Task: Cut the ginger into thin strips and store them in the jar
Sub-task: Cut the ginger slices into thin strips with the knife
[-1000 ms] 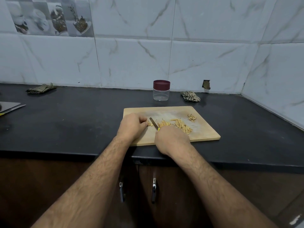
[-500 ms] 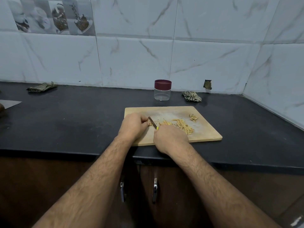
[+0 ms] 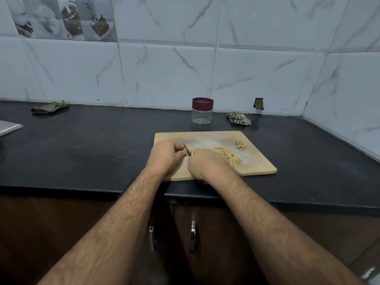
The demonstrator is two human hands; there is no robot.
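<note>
Black table (image 3: 82, 153) runs the full width under a marbled tile wall (image 3: 257, 79); brown cabinet doors with two metal handles (image 3: 192, 235) sit below its front edge. Your wooden board (image 3: 257, 167) lies near the front edge, right of centre. Your left hand (image 3: 165, 156) rests on the board's left part, fingers curled down and pinning a small ginger piece (image 3: 186, 152); most of that piece is hidden under the fingers. Your right hand (image 3: 207, 164) sits just beside it, grip closed round a knife (image 3: 187, 150); only a sliver of yellow handle and the short blade show, blade angled up-left and touching the ginger by your left fingertips. Jar (image 3: 202, 111), clear with maroon lid on, stands upright behind the board, near the wall, apart from the board. Cut strips (image 3: 229, 156) lie in a loose heap on the board right of your right hand. A smaller clump of scraps (image 3: 241, 145) sits near the board's far right corner. Crumpled cloth (image 3: 238, 118) lies right of the jar; another cloth (image 3: 50, 107) lies far left by the wall.
</note>
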